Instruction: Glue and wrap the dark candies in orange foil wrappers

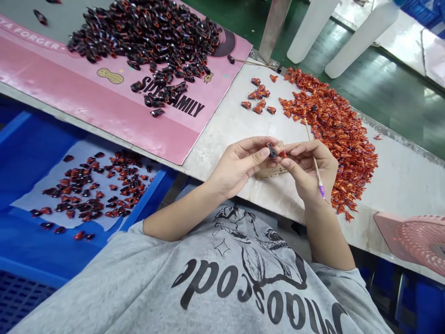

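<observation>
My left hand (233, 168) pinches a small black plastic piece (272, 151) between thumb and fingers, at the middle of the view. Close against it, my right hand (311, 167) grips a small orange-red piece (282, 154) at its fingertips. A thin stick with a purple end (321, 189) also lies across the right hand, its shaft tucked by the fingers. Below both hands a small tan block (273, 172) rests on the white table. Whether the black and orange pieces touch cannot be made out.
Many black pieces (149, 35) are heaped on a pink printed mat (167, 134). Many orange pieces (333, 125) form a pile to the right. Black-and-orange pieces lie on paper in a blue bin (21, 236). A pink fan (422, 236) stands at the right edge.
</observation>
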Demonstrator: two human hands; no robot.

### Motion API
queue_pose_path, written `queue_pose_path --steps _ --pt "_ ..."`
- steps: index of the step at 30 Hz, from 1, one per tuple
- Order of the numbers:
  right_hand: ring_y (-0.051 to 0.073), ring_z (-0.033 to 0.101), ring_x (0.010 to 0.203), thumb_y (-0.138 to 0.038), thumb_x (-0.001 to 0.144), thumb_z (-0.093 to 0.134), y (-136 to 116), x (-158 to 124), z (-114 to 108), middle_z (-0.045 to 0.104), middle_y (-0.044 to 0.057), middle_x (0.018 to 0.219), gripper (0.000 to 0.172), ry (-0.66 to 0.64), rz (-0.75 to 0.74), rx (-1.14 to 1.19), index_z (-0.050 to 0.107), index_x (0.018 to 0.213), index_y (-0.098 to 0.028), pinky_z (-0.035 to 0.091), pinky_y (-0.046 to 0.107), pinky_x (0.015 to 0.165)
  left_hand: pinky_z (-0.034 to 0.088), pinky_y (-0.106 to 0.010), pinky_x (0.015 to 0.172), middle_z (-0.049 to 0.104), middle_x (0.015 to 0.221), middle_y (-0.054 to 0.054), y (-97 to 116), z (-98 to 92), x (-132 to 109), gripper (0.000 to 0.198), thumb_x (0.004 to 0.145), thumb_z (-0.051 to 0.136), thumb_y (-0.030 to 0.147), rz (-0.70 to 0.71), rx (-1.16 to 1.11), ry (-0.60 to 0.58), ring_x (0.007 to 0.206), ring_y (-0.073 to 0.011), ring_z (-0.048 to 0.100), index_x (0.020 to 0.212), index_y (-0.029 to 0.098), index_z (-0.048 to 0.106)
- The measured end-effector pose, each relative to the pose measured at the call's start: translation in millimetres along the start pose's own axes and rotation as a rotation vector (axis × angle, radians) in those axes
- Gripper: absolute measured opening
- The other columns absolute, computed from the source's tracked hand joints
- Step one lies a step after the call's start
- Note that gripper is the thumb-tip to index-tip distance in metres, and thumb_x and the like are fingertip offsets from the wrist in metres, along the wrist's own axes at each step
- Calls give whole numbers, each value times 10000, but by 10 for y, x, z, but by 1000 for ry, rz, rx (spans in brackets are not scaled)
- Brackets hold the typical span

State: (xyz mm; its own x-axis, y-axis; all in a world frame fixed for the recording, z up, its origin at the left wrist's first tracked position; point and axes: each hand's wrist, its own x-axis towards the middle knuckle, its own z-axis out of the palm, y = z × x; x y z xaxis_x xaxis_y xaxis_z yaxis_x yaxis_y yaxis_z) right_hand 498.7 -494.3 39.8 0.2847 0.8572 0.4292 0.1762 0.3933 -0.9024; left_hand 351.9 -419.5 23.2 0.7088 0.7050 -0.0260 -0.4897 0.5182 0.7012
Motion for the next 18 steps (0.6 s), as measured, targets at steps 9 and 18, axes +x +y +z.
queue_pose_path --steps 9,18 --pt "168 724 848 -236 794 844 -76 -73 36 739 16 886 208 99 -276 -229 734 970 -245 614 299 745 617 -255 834 771 957 -34 -68 143 -99 164 773 835 267 421 367 61 923 -146 743 935 256 813" --pt "170 730 869 -205 811 822 -88 -64 0 747 38 959 231 8 -427 -546 704 1009 -222 617 298 737 624 -256 813 789 963 -19 -124 174 -96 171 768 840 279 351 325 167 908 -146 747 934 256 809"
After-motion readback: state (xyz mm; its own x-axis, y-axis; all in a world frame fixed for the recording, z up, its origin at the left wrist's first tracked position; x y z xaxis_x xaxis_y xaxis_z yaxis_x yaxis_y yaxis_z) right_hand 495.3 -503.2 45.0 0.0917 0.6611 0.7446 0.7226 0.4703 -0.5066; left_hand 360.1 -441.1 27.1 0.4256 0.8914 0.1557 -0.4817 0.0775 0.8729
